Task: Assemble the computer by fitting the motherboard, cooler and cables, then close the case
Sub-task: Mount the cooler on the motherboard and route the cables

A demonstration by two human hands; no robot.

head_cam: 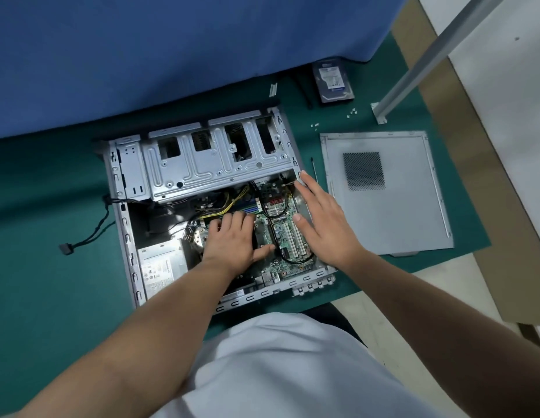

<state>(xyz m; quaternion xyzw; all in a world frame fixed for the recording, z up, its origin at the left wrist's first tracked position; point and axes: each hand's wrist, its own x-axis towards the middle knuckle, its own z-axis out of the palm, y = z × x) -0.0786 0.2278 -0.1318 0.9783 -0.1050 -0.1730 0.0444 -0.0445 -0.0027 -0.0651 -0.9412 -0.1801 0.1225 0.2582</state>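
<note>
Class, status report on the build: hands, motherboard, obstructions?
Both hands open: left hand and right hand flat over motherboard. Case open. Side panel lies apart.

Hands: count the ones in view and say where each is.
2. The left hand lies on the motherboard inside the open case. The right hand reaches over the motherboard's right part, fingertips at the case's right wall. None seems hidden.

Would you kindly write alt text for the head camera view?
Both hands, left and right, rest fingers spread on a green motherboard inside an open computer case on a green mat. The side panel lies to its right.
</note>
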